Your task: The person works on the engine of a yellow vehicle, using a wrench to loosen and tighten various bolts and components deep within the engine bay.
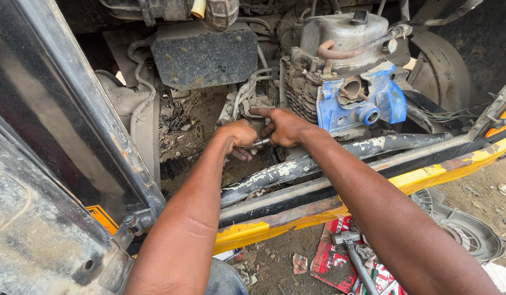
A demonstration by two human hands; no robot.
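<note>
Both of my hands reach over a black-and-yellow frame bar (296,213) into a vehicle's engine bay. My left hand (239,136) is closed around a short metal tool shaft (261,142). My right hand (283,127) grips the same shaft from the other side, with its index finger pointing left against the dirty grey wiring and hoses (247,98). Just right of my hands sits the engine (346,60), grey on top with a blue painted housing (373,104). What the shaft's tip touches is hidden behind my fingers.
A raised black body panel (62,109) fills the left side. On the dirt ground lie a hammer (351,248) on a red wrapper (332,262) and a grey round fan cover (460,226). A dark flat plate (204,54) hangs at the back of the bay.
</note>
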